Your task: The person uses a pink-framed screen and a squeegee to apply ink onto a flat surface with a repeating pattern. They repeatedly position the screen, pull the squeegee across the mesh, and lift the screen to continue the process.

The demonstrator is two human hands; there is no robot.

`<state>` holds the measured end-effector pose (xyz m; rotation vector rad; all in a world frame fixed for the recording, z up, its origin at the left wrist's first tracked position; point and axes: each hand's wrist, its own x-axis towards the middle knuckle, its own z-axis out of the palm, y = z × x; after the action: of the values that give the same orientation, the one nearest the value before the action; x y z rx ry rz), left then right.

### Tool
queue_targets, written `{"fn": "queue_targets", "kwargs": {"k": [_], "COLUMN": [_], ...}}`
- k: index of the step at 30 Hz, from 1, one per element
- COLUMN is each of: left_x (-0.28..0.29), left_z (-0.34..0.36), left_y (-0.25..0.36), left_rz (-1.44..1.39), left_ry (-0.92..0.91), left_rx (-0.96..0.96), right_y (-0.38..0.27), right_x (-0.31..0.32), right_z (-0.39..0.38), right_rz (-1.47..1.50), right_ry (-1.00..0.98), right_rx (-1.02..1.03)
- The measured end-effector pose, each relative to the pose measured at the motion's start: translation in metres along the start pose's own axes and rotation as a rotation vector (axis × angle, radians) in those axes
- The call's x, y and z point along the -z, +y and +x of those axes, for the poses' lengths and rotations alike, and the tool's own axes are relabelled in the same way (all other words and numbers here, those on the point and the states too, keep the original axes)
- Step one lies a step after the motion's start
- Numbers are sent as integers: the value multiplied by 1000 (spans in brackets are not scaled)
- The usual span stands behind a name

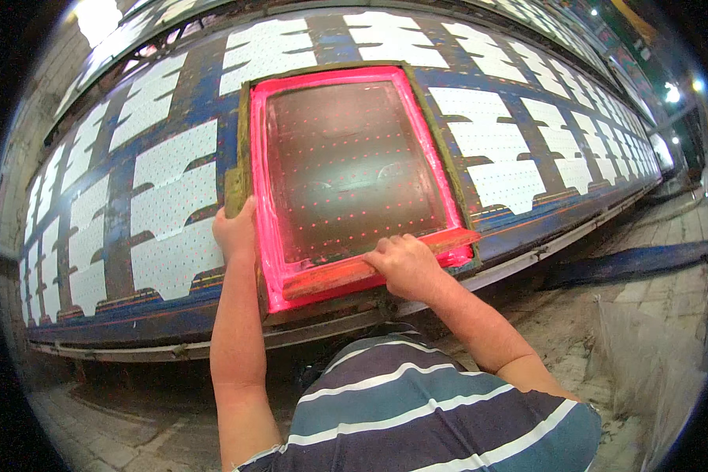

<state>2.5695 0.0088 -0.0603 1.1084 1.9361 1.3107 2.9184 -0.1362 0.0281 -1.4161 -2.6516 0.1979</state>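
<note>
I see the left hand (236, 230) clamped on the frame (245, 141) at left, seemingly steadying it, the right hand (407, 267) gripping a squeegee (330, 277) across its near end.

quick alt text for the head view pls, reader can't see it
A person's right hand grips a red bar across the near end of a wooden frame, whose dark panel is bordered in bright pink; the left hand holds its left side. The frame lies on a long blue table among rows of white dotted pieces.
</note>
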Motion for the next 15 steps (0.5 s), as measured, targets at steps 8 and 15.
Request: {"fn": "queue_targets", "kwargs": {"k": [8, 15], "left_x": [0, 4], "left_z": [0, 8], "left_y": [0, 16], "left_rz": [-187, -334], "left_ry": [-57, -103], "left_rx": [44, 120], "right_y": [-8, 126], "right_x": [-7, -9], "right_z": [-45, -84], "right_rz": [212, 109], "right_ry": [152, 352], "right_rx": [14, -859]}}
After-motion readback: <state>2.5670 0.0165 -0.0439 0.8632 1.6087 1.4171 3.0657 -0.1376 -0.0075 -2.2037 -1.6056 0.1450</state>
